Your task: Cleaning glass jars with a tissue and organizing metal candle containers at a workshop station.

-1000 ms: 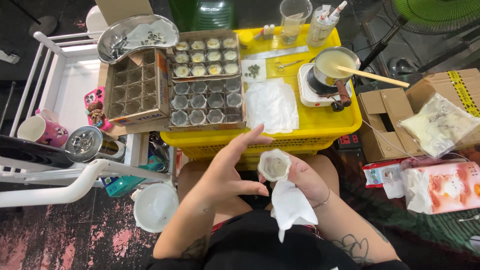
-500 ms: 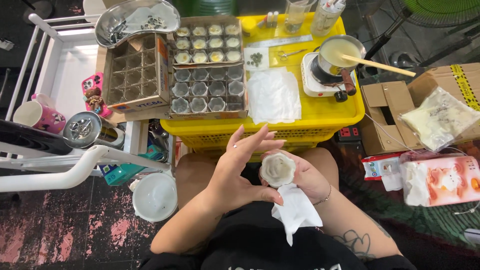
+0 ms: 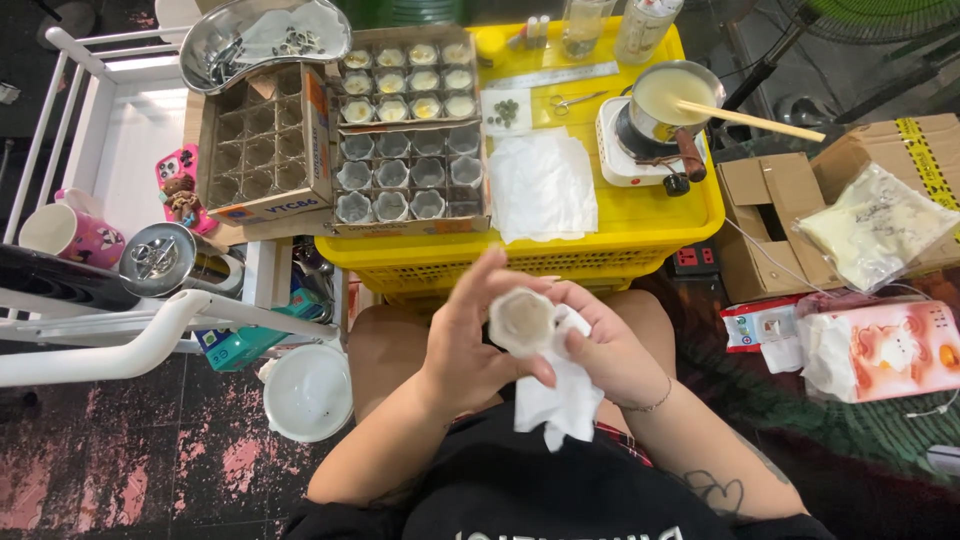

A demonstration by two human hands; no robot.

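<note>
The crate (image 3: 640, 225) is bright yellow, its front a lattice of small holes. White tissue (image 3: 541, 183) lies on it. The pot (image 3: 672, 98) holds pale cream liquid. The mug (image 3: 70, 233) is pink with a dark printed pattern. The floor (image 3: 150, 470) is black, blotched pink. The tissue pack (image 3: 885, 350) is peach.

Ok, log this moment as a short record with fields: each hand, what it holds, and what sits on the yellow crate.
left hand: fingers on the small glass jar, no firm grip visible
right hand: holds jar with white tissue
jar: tilted, mouth toward camera
yellow crate: cardboard trays of jars, loose tissue, pot of pale liquid on small hotplate, wooden stick in the pot
</note>
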